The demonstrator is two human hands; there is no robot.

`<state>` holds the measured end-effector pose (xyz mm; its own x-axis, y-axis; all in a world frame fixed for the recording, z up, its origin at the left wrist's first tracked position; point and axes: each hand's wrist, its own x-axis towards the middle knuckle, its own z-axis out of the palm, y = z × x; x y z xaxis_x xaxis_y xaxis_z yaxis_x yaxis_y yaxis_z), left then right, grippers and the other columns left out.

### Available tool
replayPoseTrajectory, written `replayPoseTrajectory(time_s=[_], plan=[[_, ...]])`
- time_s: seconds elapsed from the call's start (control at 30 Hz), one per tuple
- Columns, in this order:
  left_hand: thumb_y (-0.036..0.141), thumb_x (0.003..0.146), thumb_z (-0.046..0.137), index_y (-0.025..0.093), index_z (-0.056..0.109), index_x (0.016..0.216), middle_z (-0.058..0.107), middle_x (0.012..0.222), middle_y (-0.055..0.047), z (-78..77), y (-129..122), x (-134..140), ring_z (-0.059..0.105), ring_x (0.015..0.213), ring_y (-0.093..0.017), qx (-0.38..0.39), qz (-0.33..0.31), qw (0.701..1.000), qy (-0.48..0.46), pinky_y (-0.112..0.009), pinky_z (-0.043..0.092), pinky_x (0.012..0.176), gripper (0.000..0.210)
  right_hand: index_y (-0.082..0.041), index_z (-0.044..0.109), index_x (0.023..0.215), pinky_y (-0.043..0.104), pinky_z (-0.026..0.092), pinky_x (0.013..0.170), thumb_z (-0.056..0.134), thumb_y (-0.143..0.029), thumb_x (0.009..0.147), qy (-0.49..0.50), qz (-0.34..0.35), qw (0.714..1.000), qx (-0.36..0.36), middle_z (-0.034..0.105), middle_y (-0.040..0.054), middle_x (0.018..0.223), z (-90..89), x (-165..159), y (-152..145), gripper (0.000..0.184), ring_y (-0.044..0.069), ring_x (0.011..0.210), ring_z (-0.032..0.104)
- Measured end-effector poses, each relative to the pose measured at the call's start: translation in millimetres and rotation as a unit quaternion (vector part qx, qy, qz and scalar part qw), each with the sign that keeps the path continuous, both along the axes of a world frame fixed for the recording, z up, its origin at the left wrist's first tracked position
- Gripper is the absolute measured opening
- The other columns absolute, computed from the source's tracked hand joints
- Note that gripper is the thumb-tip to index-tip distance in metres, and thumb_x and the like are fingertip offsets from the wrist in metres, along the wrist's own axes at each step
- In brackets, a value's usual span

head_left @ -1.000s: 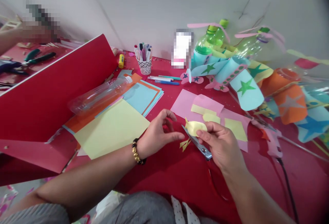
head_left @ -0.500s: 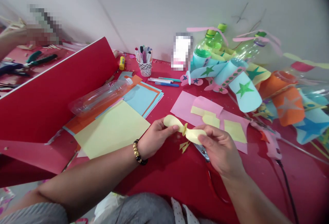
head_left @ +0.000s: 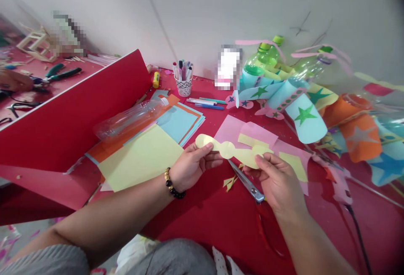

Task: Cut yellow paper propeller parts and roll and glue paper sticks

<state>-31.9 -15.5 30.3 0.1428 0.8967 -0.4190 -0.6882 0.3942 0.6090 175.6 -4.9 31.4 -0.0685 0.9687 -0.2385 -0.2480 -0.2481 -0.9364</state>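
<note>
Before me, the left hand and right hand pinch the yellow cut-out at nine and three o'clock, apparently keeping it spread between them; scissors lie at its five o'clock.

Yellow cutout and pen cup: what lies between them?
In the head view, loose pens lie nearest the pen cup; then red tabletop shows, flanked by blue paper and pink paper, toward the held yellow cutout.

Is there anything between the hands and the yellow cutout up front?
Nothing visible: the left hand pinches one end of the cutout, the right hand the other. The scissors lie on the table below, not in between.
</note>
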Motion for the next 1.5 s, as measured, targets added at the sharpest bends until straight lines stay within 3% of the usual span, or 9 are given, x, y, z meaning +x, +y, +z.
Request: replayPoseTrajectory(time_s=[0.17,0.37,0.5,0.6,0.7,0.83,1.17,1.3,1.5], plan=[[0.022,0.077,0.067,0.013,0.060,0.078,0.068,0.069,-0.004,-1.2,0.3,-0.9,0.067,0.069,-0.014,0.022,-0.014,1.000,0.016,-0.030,0.056,0.073,0.012,-0.018,0.063,0.070,0.030,0.052,0.060,0.072,-0.029,0.073,-0.034,0.015,0.999,-0.001,0.061,0.0012,0.067,2.5,0.5,3.7,0.016,0.017,0.064,0.063],[0.028,0.073,0.071,0.012,0.062,0.077,0.067,0.071,-0.003,-3.6,-4.2,2.9,0.066,0.068,-0.014,0.044,-0.060,0.994,0.083,-0.027,0.056,0.067,0.019,-0.019,0.064,0.097,0.034,0.047,0.085,0.074,-0.037,0.070,-0.137,0.063,0.987,0.053,0.068,0.0070,0.093,10.1,0.0,2.4,0.034,0.022,0.092,0.062],[0.031,0.074,0.070,0.013,0.062,0.084,0.068,0.077,-0.004,-5.7,-8.7,6.6,0.065,0.071,-0.014,0.048,-0.103,0.989,0.099,-0.028,0.056,0.068,0.022,-0.018,0.064,0.101,0.033,0.049,0.081,0.075,-0.035,0.070,-0.137,0.162,0.977,0.015,0.068,0.0065,0.092,6.6,-0.7,-0.7,0.037,0.020,0.089,0.063],[0.032,0.075,0.069,0.013,0.061,0.085,0.067,0.078,-0.004,-5.5,-9.4,6.9,0.064,0.070,-0.014,0.056,-0.118,0.986,0.098,-0.028,0.056,0.069,0.024,-0.017,0.067,0.091,0.028,0.050,0.069,0.075,-0.034,0.069,-0.126,0.201,0.971,-0.003,0.068,0.0030,0.079,5.4,-2.0,-1.9,0.029,0.016,0.073,0.062],[0.031,0.075,0.069,0.013,0.058,0.084,0.067,0.077,-0.004,-3.2,-7.2,5.0,0.066,0.071,-0.015,0.053,-0.107,0.987,0.109,-0.027,0.055,0.068,0.023,-0.017,0.067,0.076,0.022,0.046,0.056,0.077,-0.033,0.067,-0.125,0.189,0.974,-0.018,0.065,-0.0004,0.066,6.5,-1.6,-1.5,0.020,0.010,0.057,0.057],[0.031,0.076,0.067,0.015,0.051,0.073,0.062,0.068,0.001,-0.6,-2.9,1.0,0.066,0.066,-0.015,0.072,-0.078,0.988,0.113,-0.025,0.054,0.062,0.023,-0.016,0.066,0.073,0.021,0.043,0.048,0.078,-0.034,0.066,-0.109,0.160,0.980,-0.039,0.063,0.0005,0.061,7.7,0.2,0.4,0.023,0.010,0.051,0.054],[0.034,0.075,0.068,0.016,0.051,0.075,0.058,0.066,0.003,-1.3,1.4,-3.6,0.064,0.065,-0.012,0.075,-0.053,0.988,0.120,-0.023,0.053,0.060,0.024,-0.015,0.065,0.072,0.021,0.043,0.046,0.080,-0.034,0.061,-0.084,0.134,0.986,-0.058,0.060,-0.0001,0.059,6.3,1.9,4.0,0.027,0.009,0.050,0.053],[0.041,0.076,0.066,0.016,0.053,0.082,0.063,0.073,-0.002,-1.8,1.7,-3.8,0.065,0.067,-0.015,0.073,-0.088,0.984,0.140,-0.027,0.054,0.061,0.028,-0.015,0.065,0.073,0.021,0.044,0.048,0.081,-0.033,0.061,-0.084,0.135,0.986,-0.056,0.061,-0.0003,0.060,3.5,2.3,4.2,0.027,0.010,0.051,0.054],[0.035,0.075,0.068,0.013,0.055,0.077,0.063,0.075,-0.002,-4.2,0.8,-3.2,0.059,0.059,-0.008,0.099,-0.102,0.972,0.190,-0.021,0.051,0.061,0.025,-0.016,0.064,0.072,0.021,0.042,0.048,0.080,-0.032,0.062,-0.090,0.155,0.982,-0.052,0.062,-0.0010,0.058,5.2,0.3,2.2,0.025,0.009,0.050,0.053]])
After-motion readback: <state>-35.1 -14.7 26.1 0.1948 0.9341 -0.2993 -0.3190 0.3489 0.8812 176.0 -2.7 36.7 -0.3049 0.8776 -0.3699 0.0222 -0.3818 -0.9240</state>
